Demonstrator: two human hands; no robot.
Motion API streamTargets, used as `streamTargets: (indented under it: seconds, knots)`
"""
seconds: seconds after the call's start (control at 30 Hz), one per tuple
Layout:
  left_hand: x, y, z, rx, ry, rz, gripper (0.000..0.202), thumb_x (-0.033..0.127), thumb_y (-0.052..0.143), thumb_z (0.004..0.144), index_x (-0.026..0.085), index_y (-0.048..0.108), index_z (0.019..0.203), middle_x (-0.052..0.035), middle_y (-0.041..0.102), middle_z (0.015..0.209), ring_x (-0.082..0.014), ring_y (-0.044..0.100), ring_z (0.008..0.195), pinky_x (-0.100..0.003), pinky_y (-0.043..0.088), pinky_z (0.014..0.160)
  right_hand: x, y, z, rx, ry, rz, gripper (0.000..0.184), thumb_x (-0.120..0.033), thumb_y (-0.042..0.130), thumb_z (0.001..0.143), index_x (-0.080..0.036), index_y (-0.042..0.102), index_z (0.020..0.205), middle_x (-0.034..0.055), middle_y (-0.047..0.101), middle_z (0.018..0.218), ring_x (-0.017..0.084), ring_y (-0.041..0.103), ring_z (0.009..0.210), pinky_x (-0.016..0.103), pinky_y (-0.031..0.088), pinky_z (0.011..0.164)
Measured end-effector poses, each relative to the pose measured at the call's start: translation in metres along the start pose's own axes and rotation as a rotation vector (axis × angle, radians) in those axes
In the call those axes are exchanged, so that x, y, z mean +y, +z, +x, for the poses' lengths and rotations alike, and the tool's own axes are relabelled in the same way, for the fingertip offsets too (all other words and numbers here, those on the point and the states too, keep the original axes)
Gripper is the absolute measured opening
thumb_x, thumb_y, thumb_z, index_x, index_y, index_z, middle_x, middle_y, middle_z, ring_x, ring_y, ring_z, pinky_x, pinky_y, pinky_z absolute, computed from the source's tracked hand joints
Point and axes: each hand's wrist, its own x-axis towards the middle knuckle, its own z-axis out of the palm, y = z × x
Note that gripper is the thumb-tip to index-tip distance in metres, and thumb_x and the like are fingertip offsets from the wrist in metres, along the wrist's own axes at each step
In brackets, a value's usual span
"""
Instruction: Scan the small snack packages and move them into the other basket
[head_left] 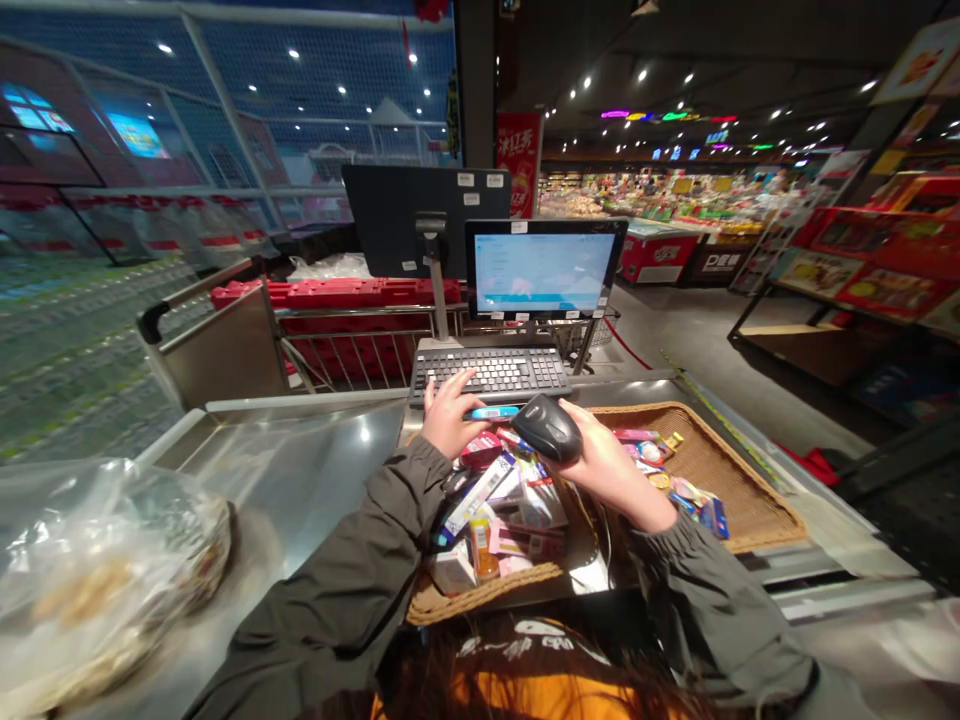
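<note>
Over the far side of a wicker basket [697,470], the right hand [607,470] grips a black handheld barcode scanner [547,427], its fingers closed around the scanner's body. The left hand [448,420] hangs just beside it, over the same side, with fingers spread and their tips at the front edge of a black keyboard [491,375] beyond the basket. A slim blue item [491,412] lies between the two hands, right by the left thumb; whether the left fingers pinch it, I cannot tell.

Small boxed and bagged goods [502,510] are heaped in the basket beneath the hands, with more spread toward its right side. A monitor [544,268] stands beyond the basket, behind the keyboard. To the basket's left, a steel worktop [300,440] runs alongside, and a clear plastic bag [97,570] of food sits on it.
</note>
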Motion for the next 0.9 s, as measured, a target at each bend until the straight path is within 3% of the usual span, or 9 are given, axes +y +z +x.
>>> streamTargets:
  seconds: [0.1,0.27,0.5,0.7,0.83,0.9]
  knots:
    - [-0.01,0.0,-0.019,-0.068,-0.034,0.001,0.009,0.027,0.074,0.076,0.024,0.068,0.081,-0.0076,0.05,0.15,-0.0298,0.042,0.141,-0.067,0.016,0.117,0.005,0.005,-0.009,-0.026,-0.001,-0.001,0.047,-0.023,0.07,0.074,-0.021,0.066,0.121,0.0119,0.067,0.128,0.032,0.057,0.129,0.055,0.039,0.115]
    - [-0.027,-0.002,-0.057,-0.172,-0.153,0.029,0.011,0.028,0.075,0.074,0.023,0.068,0.08,-0.0076,0.053,0.148,-0.0319,0.044,0.14,-0.07,0.021,0.114,0.012,0.014,-0.025,-0.09,0.045,-0.011,0.071,-0.02,0.069,0.073,-0.019,0.05,0.142,0.0149,0.057,0.143,0.037,0.041,0.143,0.063,0.035,0.115]
    - [-0.041,0.0,-0.095,-0.39,-0.317,0.077,0.014,0.034,0.074,0.076,0.022,0.068,0.072,-0.0081,0.057,0.143,-0.0354,0.04,0.142,-0.073,0.022,0.111,0.01,0.017,-0.037,-0.139,0.068,0.011,0.068,-0.023,0.069,0.078,-0.022,0.049,0.143,0.0138,0.055,0.146,0.037,0.037,0.145,0.062,0.036,0.115]
    - [-0.049,0.004,-0.103,-0.493,-0.267,0.218,0.011,0.033,0.069,0.078,0.025,0.075,0.082,-0.0107,0.053,0.147,-0.039,0.035,0.144,-0.075,0.021,0.109,0.016,0.016,-0.043,-0.099,0.085,0.077,0.071,-0.023,0.07,0.077,-0.021,0.048,0.144,0.014,0.057,0.143,0.036,0.04,0.143,0.062,0.033,0.117]
    - [-0.042,0.002,-0.092,-0.427,-0.2,0.267,0.023,0.033,0.069,0.077,0.026,0.075,0.098,-0.014,0.049,0.15,-0.0406,0.035,0.144,-0.075,0.021,0.11,0.02,0.013,-0.047,-0.074,0.097,0.083,0.067,-0.02,0.07,0.074,-0.022,0.052,0.139,0.0115,0.059,0.141,0.033,0.047,0.139,0.058,0.029,0.12]
    - [-0.031,0.0,-0.079,-0.398,-0.134,0.253,0.027,0.035,0.068,0.079,0.026,0.073,0.103,-0.0139,0.048,0.151,-0.0401,0.036,0.144,-0.073,0.022,0.112,0.022,0.008,-0.049,-0.04,0.139,0.082,0.065,-0.02,0.07,0.074,-0.021,0.054,0.137,0.0123,0.061,0.138,0.033,0.05,0.136,0.057,0.033,0.118]
